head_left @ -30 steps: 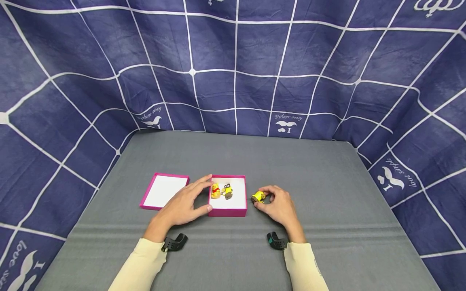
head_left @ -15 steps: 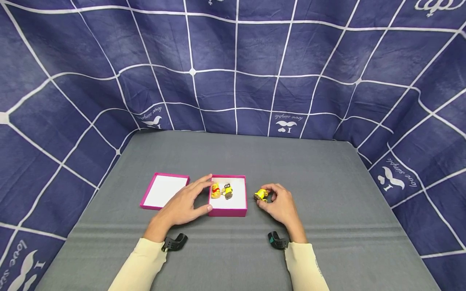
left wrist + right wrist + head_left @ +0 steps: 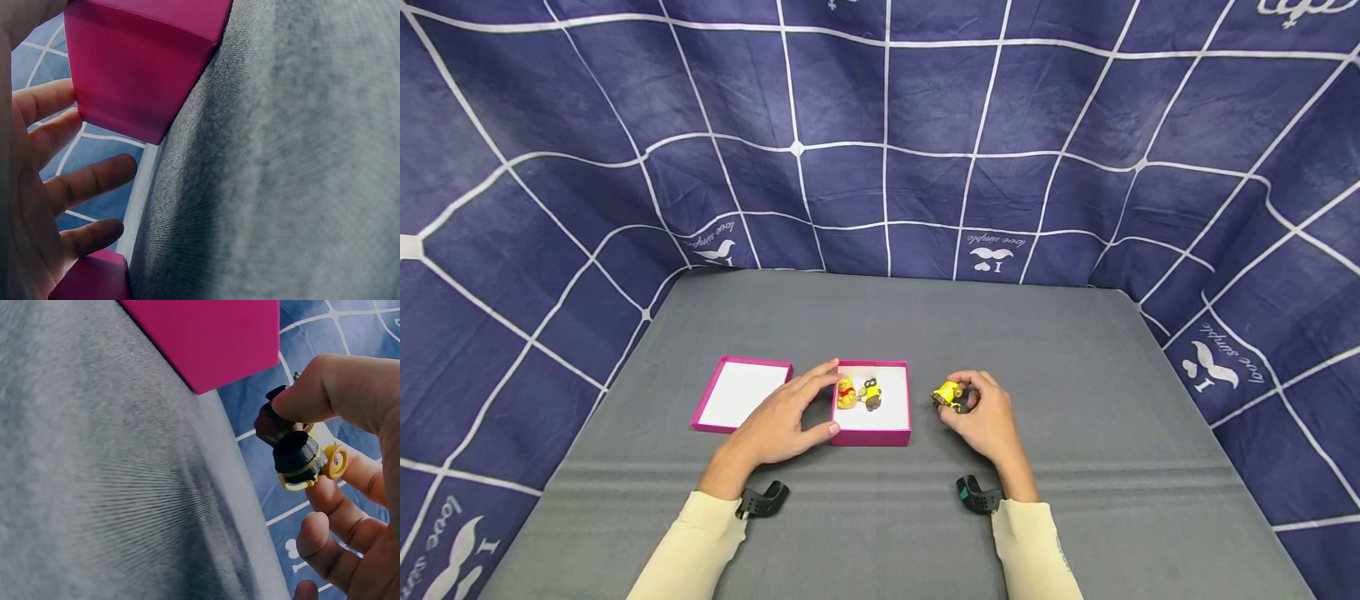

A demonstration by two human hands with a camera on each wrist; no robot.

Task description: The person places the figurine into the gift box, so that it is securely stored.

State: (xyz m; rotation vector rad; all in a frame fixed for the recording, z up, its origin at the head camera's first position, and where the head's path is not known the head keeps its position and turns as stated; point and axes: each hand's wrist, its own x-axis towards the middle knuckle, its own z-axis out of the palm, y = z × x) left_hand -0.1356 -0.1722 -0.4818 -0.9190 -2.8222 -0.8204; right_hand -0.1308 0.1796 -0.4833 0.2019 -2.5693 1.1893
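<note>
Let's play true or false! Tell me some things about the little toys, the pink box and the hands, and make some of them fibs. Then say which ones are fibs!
1. A bear toy and a goggled toy are inside the pink box. True.
2. The lid covers the pink box. False: it lies beside the box, on the left, on the gray cloth.
3. The right hand holds a yellow toy. True.
4. The left hand holds a toy too. False: it touches the pink box.
5. The curtain is blue with white lines. True.
6. The sleeves are red. False: they are cream.
</note>
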